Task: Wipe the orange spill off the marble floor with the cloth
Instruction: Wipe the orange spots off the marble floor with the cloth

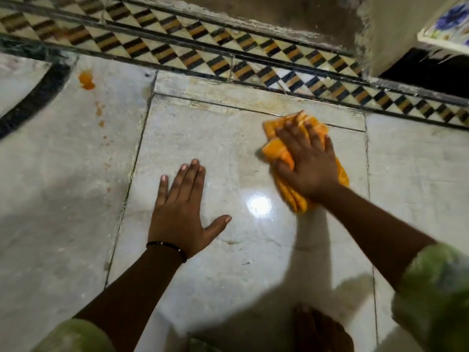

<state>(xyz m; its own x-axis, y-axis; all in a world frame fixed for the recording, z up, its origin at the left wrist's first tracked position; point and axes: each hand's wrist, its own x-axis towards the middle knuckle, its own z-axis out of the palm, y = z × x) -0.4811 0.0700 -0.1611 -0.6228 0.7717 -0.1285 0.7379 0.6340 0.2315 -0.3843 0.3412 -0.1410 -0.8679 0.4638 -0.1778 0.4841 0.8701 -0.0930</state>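
Note:
An orange cloth point(278, 149) lies bunched on the white marble floor point(215, 262), right of centre. My right hand point(308, 161) presses flat on top of it with straight fingers. Flat on the bare marble to the left of the cloth rests my left hand point(181, 212), fingers spread, holding nothing. An orange spill point(86, 80) sits at the upper left, well away from both hands. A trail of small orange drops point(99, 111) runs down from it toward the near side.
A patterned black, orange and white tile border point(228, 54) crosses the far side of the floor. Behind it rises a rough step and a wall corner point(375, 34). A black curved inlay point(38, 95) arcs at the far left. My foot point(319, 329) shows at the bottom.

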